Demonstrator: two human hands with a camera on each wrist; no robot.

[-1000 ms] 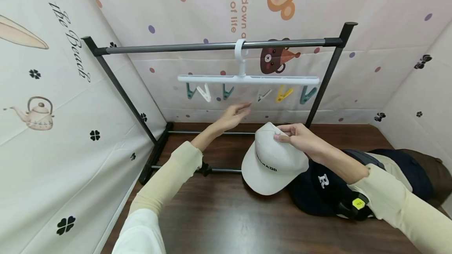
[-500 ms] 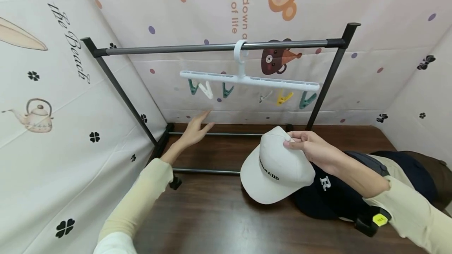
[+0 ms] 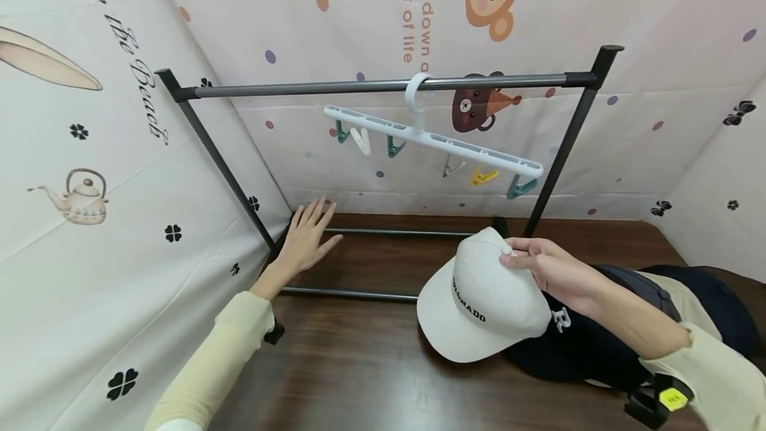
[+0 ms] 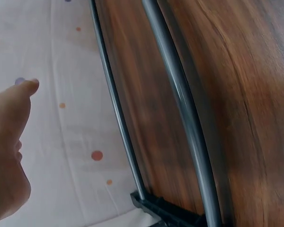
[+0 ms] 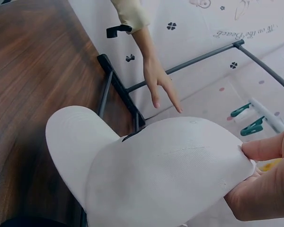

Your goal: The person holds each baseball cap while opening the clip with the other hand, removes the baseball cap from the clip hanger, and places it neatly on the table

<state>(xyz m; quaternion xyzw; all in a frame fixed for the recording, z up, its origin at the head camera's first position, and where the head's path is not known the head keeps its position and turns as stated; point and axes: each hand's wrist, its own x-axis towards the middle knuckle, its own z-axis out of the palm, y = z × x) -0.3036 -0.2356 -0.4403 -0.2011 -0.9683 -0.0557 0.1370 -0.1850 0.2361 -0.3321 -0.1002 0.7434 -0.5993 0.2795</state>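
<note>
My right hand [image 3: 553, 268] pinches a white baseball cap [image 3: 497, 294] at the top of its crown, with dark lettering above the brim, over the brown wooden surface. In the right wrist view the cap [image 5: 165, 175] fills the middle, its brim to the left. My left hand [image 3: 305, 238] is spread with straight fingers near the rack's left post and holds nothing. Behind and above, a white clip hanger [image 3: 443, 142] hangs tilted from the rack's top bar [image 3: 335, 88], left end higher. Several clips dangle from it, among them a yellow clip [image 3: 483, 176] and a green clip [image 3: 520, 186].
The dark metal rack has two low bars, one the front bar [image 3: 353, 294]. A navy cap [image 3: 586, 344] with a white R lies right of the white cap, among more caps [image 3: 700, 291]. Printed cloth walls [image 3: 120, 271] enclose the left, back and right.
My left hand has moved left and down from below the hanger, spreading its fingers. The hanger has swung from level to tilted. The white cap has shifted slightly right and down with my right hand.
</note>
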